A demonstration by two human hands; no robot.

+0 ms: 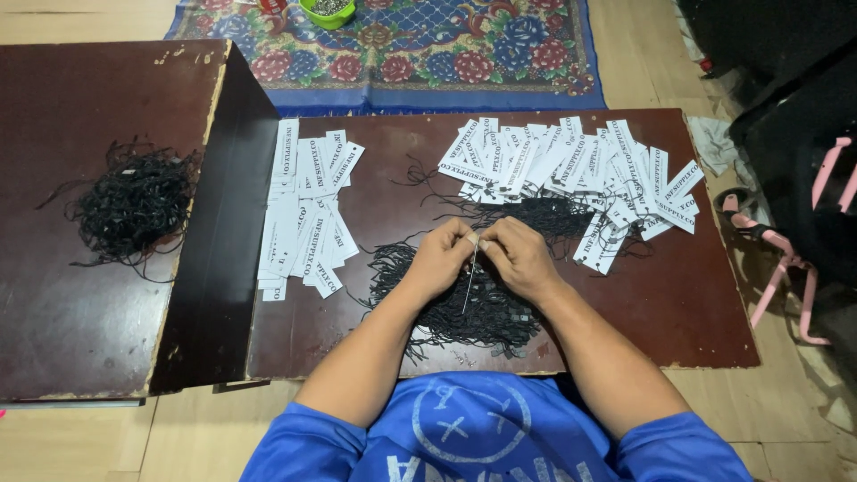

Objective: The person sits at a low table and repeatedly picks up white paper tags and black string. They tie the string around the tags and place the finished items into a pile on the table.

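Both hands meet mid-bench: left hand (439, 259) and right hand (516, 257) are pinched closed on one small white tag (472, 241), with a black string (468, 284) hanging down from it. Under them sits a loose black string pile (464, 308) on the dark brown bench (678, 303). White rectangular tags with black print: neat stack (308, 210) at left, fanned spread (571, 174) along the far right. Second string heap (134, 205) on the raised left bench (71, 312). Green bowl (328, 11) on a blue floral rug (420, 49) beyond.
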